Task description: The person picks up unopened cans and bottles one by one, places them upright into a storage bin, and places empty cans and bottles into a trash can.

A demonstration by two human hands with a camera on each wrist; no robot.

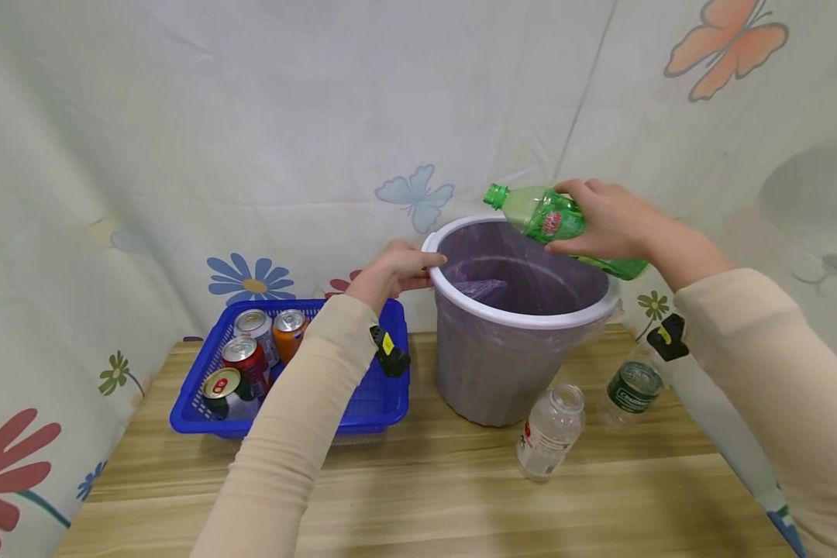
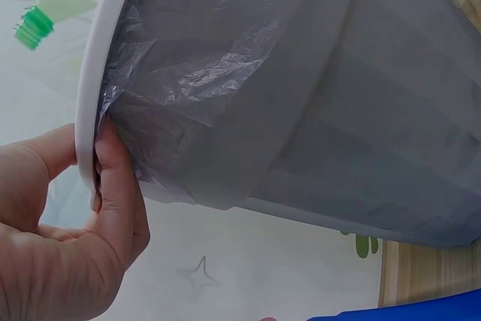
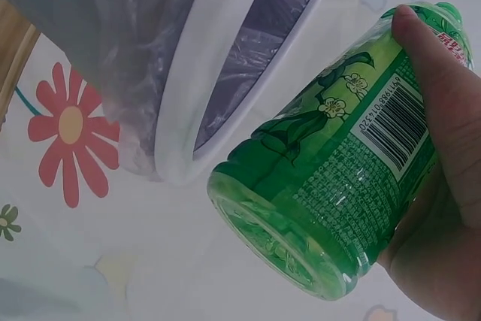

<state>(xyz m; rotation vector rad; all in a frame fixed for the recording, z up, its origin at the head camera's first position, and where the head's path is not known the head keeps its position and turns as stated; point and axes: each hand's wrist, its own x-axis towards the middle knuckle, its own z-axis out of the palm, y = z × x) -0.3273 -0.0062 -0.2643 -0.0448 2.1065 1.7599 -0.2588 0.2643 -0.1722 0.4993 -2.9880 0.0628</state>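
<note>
A grey trash can point(image 1: 495, 372) with a white rim and a thin purple plastic liner point(image 2: 225, 50) stands on the table. My left hand point(image 1: 408, 267) pinches its rim on the left side, thumb on one face and fingers on the other, as the left wrist view shows. Over the right part of the can's opening, my right hand point(image 1: 610, 221) grips a green plastic bottle point(image 3: 338, 155) around its body. The bottle lies nearly level, its capless neck pointing left and slightly up. Its label carries white flowers and a barcode.
Left of the can sits a blue plastic basket point(image 1: 390, 387) with several drink cans, among them a red can point(image 1: 246, 363) and an orange can point(image 1: 287, 335). A clear jar point(image 1: 551, 434) and a clear bottle with a green label point(image 1: 631, 387) stand in front and right. A patterned curtain point(image 1: 321, 155) hangs behind.
</note>
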